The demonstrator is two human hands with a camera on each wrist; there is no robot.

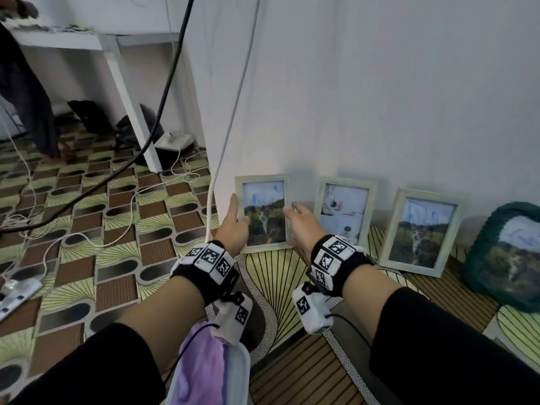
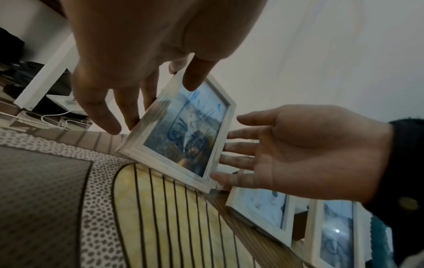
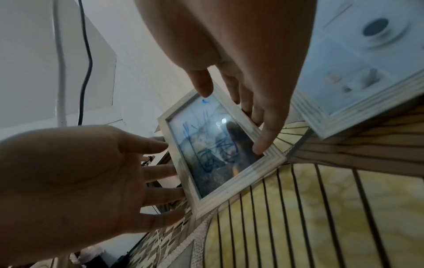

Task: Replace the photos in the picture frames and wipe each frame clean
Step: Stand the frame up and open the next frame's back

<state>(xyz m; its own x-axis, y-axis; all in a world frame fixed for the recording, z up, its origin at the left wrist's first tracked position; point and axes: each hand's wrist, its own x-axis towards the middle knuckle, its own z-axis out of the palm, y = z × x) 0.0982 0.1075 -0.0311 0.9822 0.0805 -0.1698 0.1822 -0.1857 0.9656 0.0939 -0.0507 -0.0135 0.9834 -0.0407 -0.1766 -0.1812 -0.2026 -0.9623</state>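
Note:
A pale wooden picture frame with a landscape photo and blue scribbles on its glass leans on the wall, leftmost of a row on the floor. My left hand is at its left edge, fingers straight, thumb over the front border. In the left wrist view the left fingers run along that edge of the frame. My right hand is at the right edge, its straight fingers reaching behind the frame and the thumb apart from it. The right wrist view shows the frame between both hands.
To the right stand a second pale frame, a third and a dark green frame. A purple cloth lies near my left forearm. Cables hang and trail on the patterned floor beside a white table leg.

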